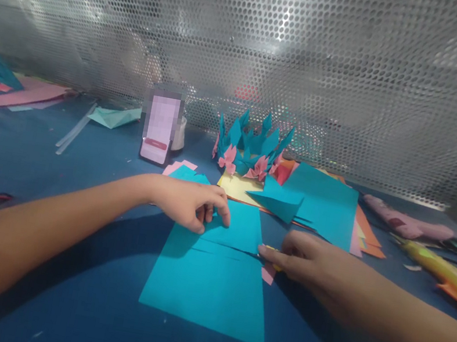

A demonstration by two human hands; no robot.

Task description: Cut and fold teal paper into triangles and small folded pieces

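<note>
L hand (192,201) half-curled, gripping nothing, tips on blue sheet (208,288), flat on tbl (91,300) betw. hands. R hand (304,256) closed on yellow tool (278,267) (cutter?) at sheet's edge. I'd say mid-cut; next calls for steady L pressure.

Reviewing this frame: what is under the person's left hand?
Blue paper shows beneath the fingers of the left hand. Whatever the rest of the hand covers cannot be seen.
</note>
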